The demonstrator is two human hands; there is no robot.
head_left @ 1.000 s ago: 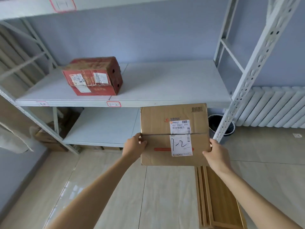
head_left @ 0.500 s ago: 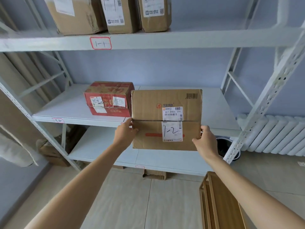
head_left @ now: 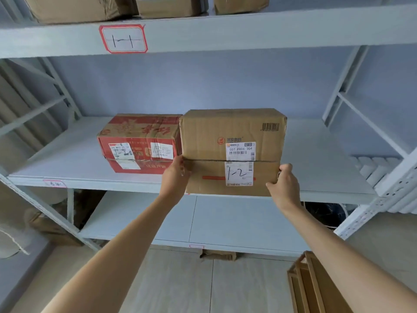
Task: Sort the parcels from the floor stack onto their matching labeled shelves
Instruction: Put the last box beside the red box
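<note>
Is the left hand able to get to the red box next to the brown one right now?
Probably yes. The left hand grips the brown box on its left edge, right beside the red box, with nothing between them. It would have to let go of the brown box first, though.

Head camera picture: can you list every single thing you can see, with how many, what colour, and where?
brown parcel marked 1-2: one, tan cardboard, at the middle shelf's front edge, held from both sides
red parcel: one, red and tan, on the middle shelf, left of the brown parcel
top-shelf parcels: three partly seen, brown, on the top shelf
1-1 label: one, white with red border, on the top shelf's front edge
shelving rack: one, pale grey, three shelves seen
radiator: one, white, right of the rack
wooden frame: brown, bottom right on the floor
left hand: one, grips the parcel's left side
right hand: one, grips its right side
</note>
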